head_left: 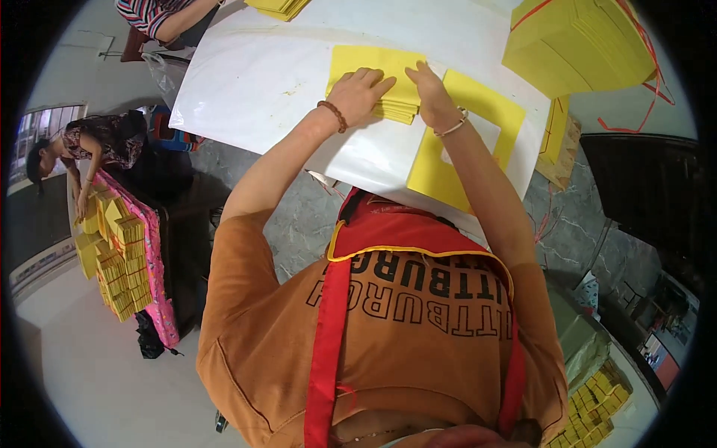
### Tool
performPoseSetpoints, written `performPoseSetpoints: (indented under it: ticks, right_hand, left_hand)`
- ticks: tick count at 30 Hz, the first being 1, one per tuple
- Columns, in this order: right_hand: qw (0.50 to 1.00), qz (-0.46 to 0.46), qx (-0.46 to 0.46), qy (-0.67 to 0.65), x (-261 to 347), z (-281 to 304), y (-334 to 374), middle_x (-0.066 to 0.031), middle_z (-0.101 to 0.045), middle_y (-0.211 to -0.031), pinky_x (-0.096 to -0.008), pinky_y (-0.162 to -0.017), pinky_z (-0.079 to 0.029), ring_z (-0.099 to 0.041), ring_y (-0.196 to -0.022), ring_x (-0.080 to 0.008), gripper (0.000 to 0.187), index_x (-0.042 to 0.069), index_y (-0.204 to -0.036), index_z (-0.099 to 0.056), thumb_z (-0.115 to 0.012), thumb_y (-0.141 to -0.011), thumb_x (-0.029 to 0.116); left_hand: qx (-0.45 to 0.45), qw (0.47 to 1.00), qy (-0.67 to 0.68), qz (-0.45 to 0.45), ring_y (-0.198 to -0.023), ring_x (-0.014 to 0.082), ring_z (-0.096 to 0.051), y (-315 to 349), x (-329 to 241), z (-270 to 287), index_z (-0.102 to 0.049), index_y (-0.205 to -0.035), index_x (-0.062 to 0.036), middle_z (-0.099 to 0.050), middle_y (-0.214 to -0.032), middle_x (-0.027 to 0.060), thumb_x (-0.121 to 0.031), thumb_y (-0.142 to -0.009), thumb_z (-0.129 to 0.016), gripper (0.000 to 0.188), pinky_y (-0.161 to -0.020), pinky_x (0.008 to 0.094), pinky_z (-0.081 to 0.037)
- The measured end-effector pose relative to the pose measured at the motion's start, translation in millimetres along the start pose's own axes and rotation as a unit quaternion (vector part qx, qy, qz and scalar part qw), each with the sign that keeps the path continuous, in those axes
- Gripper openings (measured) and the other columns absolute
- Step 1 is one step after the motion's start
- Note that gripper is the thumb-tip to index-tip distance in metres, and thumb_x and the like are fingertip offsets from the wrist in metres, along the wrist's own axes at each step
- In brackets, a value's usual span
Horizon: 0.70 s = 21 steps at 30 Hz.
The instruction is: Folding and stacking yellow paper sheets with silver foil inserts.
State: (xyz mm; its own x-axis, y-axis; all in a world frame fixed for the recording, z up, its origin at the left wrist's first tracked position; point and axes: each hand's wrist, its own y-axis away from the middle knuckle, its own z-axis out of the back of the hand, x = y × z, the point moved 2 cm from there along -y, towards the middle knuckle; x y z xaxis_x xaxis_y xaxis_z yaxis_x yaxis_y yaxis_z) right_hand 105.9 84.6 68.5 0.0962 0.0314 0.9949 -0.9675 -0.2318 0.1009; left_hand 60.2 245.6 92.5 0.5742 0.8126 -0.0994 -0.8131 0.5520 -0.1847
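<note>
Small stack of yellow paper sheets lies flat on the white-covered table, near its middle, both hands on it. Left hand rests palm down on the stack's left half, fingers spread and flat, pressing on the top sheet, not curled around anything; beaded bracelet on that wrist. Right hand sits on the stack's right edge, fingers pointing toward the top sheet's far corner, thumb side tucked under; cannot tell if it pinches a sheet or just presses. Thin bangle on the right wrist. Just right of the stack, partly under the right forearm, a yellow square frame sheet with a white centre lies flat on the table. Far right corner of the table: a tall bundle of yellow paper tied with red string. Another yellow pile at the table's far edge, near a person in a striped sleeve. Red apron over an orange shirt fills the lower view. To the left, apart from the table, another person bends over yellow bundles on a pink cloth. Grey marble floor below the table.
</note>
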Motion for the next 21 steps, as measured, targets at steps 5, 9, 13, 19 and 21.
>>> performPoseSetpoints:
  ticks: [5, 9, 13, 19, 21]
  right_hand:
    - [0.984, -0.145, -0.050, -0.085, -12, -14, 2, -0.0157, -0.043, -0.126, -0.0334, -0.090, -0.041, -0.045, -0.113, -0.0246, 0.065, 0.002, -0.136, -0.028, -0.058, -0.079, 0.008]
    - [0.968, -0.206, -0.029, -0.142, 7, -29, 2, -0.0143, -0.045, -0.123, -0.0337, -0.090, -0.041, -0.046, -0.110, -0.0240, 0.068, 0.007, -0.138, -0.025, -0.059, -0.078, 0.006]
    - [0.975, -0.212, -0.059, -0.044, -19, -23, -8, -0.0125, -0.042, -0.126, -0.0393, -0.085, -0.043, -0.045, -0.110, -0.0239, 0.069, 0.016, -0.140, -0.020, -0.056, -0.082, 0.009]
    - [0.976, -0.200, -0.068, -0.058, -6, -17, 0, -0.0102, -0.040, -0.129, -0.0413, -0.086, -0.043, -0.045, -0.111, -0.0236, 0.069, 0.017, -0.141, -0.016, -0.053, -0.084, 0.008]
    - [0.986, -0.138, -0.068, -0.060, -30, -21, -4, -0.0104, -0.034, -0.134, -0.0358, -0.094, -0.039, -0.039, -0.117, -0.0234, 0.072, 0.013, -0.141, -0.014, -0.052, -0.081, 0.001]
  left_hand:
    - [-0.159, 0.963, -0.015, 0.215, -0.111, 0.0311, -0.049, 18, 31, 8, -0.042, -0.127, -0.0008, -0.051, -0.121, 0.0201, -0.031, -0.083, -0.057, 0.056, -0.094, 0.0369, -0.039]
    - [-0.057, 0.784, 0.450, 0.425, -0.111, 0.0365, -0.050, 37, 71, -48, -0.029, -0.127, 0.0135, -0.048, -0.120, 0.0296, -0.055, -0.075, -0.060, 0.091, -0.094, 0.0366, -0.039]
    - [-0.041, 0.768, 0.446, 0.458, -0.110, 0.0336, -0.051, 26, 75, -53, -0.028, -0.128, 0.0147, -0.048, -0.119, 0.0295, -0.052, -0.071, -0.065, 0.095, -0.092, 0.0350, -0.041]
    - [0.088, 0.575, 0.675, 0.454, -0.088, 0.0186, -0.061, 10, 64, -11, -0.054, -0.109, 0.0055, -0.063, -0.097, 0.0135, -0.040, -0.068, -0.073, 0.063, -0.071, 0.0331, -0.049]
    - [0.067, 0.548, 0.718, 0.423, -0.082, 0.0165, -0.061, 19, 69, -24, -0.058, -0.106, 0.0008, -0.064, -0.094, 0.0084, -0.033, -0.069, -0.074, 0.052, -0.067, 0.0302, -0.048]
